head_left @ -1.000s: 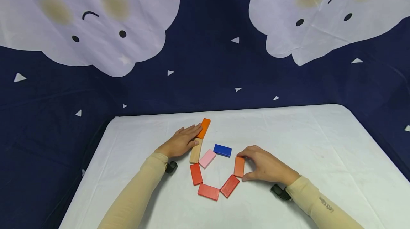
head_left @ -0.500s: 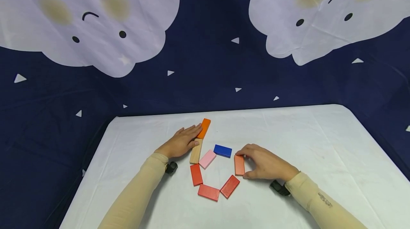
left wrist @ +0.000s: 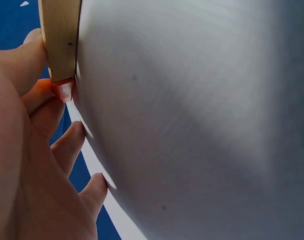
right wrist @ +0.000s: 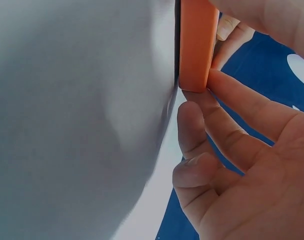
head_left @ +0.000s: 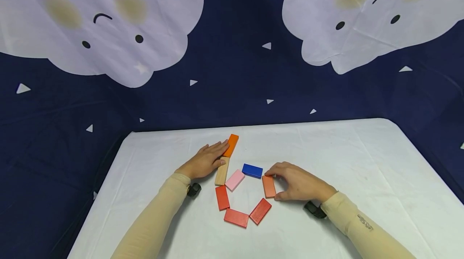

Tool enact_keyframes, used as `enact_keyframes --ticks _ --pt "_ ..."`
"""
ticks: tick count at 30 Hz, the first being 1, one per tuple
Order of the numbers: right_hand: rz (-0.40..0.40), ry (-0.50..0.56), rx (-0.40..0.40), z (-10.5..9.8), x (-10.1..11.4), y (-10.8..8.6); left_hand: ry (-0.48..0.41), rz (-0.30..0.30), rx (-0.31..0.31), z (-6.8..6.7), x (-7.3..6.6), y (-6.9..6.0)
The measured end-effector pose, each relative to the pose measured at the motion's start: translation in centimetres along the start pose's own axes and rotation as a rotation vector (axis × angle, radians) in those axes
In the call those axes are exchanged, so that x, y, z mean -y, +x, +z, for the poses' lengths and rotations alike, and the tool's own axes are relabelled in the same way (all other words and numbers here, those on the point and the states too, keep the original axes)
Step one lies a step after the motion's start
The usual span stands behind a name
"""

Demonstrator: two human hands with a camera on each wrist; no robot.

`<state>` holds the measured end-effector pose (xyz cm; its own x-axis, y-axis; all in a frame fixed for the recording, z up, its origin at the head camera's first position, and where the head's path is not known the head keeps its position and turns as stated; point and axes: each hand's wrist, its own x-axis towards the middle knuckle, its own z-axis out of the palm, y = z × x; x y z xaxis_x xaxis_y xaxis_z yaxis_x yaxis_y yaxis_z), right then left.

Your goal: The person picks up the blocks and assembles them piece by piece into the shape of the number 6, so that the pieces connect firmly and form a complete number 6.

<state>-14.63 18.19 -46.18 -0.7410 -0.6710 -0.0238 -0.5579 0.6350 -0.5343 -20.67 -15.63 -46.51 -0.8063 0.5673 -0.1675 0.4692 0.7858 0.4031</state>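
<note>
My right hand [head_left: 301, 182] pinches a light-orange wooden block [head_left: 269, 187] between thumb and fingers at its two ends; up close, the same block [right wrist: 197, 45] shows in the right wrist view. My left hand [head_left: 204, 162] rests with extended fingers against a bright-orange block [head_left: 233, 145], its thumb touching a plain wood block [head_left: 222, 172]. Both are end to end in a slanted line. A pink block [head_left: 235, 180] and a blue block [head_left: 252, 171] lie between the hands, corner to corner. The held block's top stands a small gap right of the blue one.
Three red blocks curve along the near side: a left one [head_left: 222, 197], a bottom one [head_left: 236, 218] and a right one [head_left: 260, 211]. White cloth covers the table [head_left: 344, 162]. Behind it hangs a dark blue curtain [head_left: 232, 69] with cloud prints.
My right hand has shifted the light-orange block slightly away from the right red block, then left toward the blue one, turning its top leftward. The left hand has stayed in place.
</note>
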Motion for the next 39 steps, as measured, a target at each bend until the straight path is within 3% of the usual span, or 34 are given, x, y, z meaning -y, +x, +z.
enact_keyframes --ticks 26,39 --pt "0.021 0.028 -0.001 0.3 -0.1 0.0 -0.011 0.004 0.001 -0.1 -0.1 0.1" --pt "0.054 0.062 -0.071 -0.6 -1.9 -1.6 0.008 0.0 0.006 -0.1 -0.2 0.0"
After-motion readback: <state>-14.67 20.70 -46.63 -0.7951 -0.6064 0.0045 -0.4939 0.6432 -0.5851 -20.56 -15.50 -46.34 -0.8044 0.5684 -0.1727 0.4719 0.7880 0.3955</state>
